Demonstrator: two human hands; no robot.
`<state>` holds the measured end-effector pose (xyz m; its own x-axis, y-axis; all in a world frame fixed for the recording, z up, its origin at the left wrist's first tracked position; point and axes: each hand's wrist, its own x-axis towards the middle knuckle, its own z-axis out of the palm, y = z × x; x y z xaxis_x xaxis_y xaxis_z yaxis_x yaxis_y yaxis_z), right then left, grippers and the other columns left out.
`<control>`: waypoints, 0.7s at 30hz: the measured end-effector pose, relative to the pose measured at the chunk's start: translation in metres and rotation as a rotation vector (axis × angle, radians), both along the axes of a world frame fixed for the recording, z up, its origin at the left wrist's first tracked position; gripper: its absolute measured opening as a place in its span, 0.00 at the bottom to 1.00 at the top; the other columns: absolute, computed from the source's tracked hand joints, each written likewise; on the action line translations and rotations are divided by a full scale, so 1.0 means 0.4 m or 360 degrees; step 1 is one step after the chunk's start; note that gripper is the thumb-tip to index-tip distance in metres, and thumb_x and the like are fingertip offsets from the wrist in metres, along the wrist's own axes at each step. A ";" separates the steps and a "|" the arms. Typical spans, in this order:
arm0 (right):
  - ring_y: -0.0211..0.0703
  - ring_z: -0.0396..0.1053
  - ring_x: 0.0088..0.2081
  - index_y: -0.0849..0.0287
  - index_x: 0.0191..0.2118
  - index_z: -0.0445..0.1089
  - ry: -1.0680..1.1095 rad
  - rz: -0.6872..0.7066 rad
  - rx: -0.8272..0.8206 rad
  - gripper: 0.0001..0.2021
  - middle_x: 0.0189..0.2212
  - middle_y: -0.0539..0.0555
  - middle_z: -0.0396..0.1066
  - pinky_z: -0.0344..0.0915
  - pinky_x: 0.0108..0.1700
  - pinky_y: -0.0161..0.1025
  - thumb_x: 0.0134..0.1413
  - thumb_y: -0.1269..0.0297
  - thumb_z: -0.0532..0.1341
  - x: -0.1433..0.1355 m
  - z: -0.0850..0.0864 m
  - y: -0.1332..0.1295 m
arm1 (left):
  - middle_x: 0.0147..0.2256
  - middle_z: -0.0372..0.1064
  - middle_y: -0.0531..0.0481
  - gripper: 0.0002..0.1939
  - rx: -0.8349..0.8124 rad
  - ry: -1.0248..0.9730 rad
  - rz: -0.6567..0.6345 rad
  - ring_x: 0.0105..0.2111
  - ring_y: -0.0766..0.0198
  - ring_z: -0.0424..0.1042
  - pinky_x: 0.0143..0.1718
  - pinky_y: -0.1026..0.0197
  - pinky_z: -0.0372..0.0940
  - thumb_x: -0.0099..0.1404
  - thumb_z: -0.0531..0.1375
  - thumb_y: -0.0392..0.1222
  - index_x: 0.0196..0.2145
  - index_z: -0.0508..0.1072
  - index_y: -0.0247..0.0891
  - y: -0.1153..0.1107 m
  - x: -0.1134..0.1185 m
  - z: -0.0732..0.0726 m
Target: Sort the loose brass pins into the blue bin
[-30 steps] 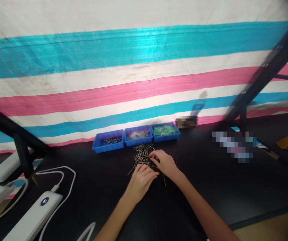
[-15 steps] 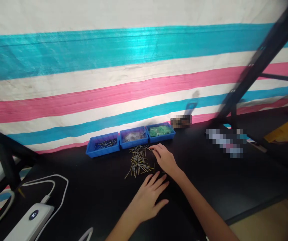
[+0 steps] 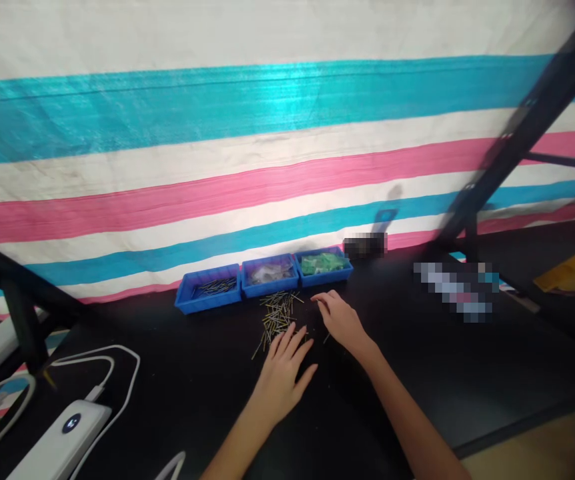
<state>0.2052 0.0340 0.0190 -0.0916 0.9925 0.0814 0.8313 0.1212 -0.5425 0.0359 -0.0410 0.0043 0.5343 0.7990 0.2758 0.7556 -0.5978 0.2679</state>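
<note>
Both hands at the pin pile (image 3: pixel 278 313) on the worktop (image 3: pixel 417 373), in front of three blue trays (image 3: pixel 263 279).
L hand (image 3: pixel 282 377) flat, fingers spread, holding nothing; R hand (image 3: pixel 340 320) loosely curled, grip empty as far as visible. Best to pinch w/ fingertips, one pin at a time.

No words, numbers or brand names can be read anywhere. The only sign is a small round lit symbol on the white power bank (image 3: pixel 62 441) at the lower left of the frame, too small to make out. Two patches at middle right, on the black table (image 3: pixel 417 373), are blurred out.
</note>
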 end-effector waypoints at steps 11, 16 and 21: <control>0.45 0.68 0.37 0.54 0.37 0.70 -0.0244 -0.0141 -0.0309 0.11 0.37 0.53 0.70 0.55 0.33 0.37 0.54 0.67 0.51 0.020 0.005 -0.004 | 0.45 0.64 0.41 0.18 0.0256 -0.0030 0.0909 0.41 0.53 0.67 0.37 0.54 0.64 0.64 0.49 0.47 0.48 0.65 0.38 0.027 -0.041 -0.002; 0.46 0.70 0.34 0.54 0.35 0.72 -0.0302 -0.0225 -0.0367 0.11 0.33 0.54 0.72 0.57 0.33 0.37 0.52 0.67 0.52 0.024 0.023 -0.006 | 0.39 0.63 0.42 0.20 0.0101 0.0140 0.1081 0.34 0.56 0.69 0.29 0.58 0.64 0.64 0.48 0.49 0.48 0.64 0.35 0.030 -0.053 -0.008; 0.39 0.70 0.25 0.55 0.33 0.72 -0.0132 -0.0158 -0.0563 0.10 0.16 0.49 0.69 0.60 0.31 0.34 0.50 0.66 0.53 0.031 0.024 -0.002 | 0.40 0.63 0.45 0.18 -0.0043 -0.0018 0.0955 0.39 0.56 0.67 0.31 0.60 0.64 0.64 0.48 0.47 0.48 0.62 0.38 0.026 -0.038 -0.007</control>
<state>0.2177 0.0332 0.0285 0.0146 0.9623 -0.2715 0.8726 -0.1448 -0.4665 0.0206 -0.0307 0.0017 -0.0151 0.9671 0.2539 0.9561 -0.0603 0.2868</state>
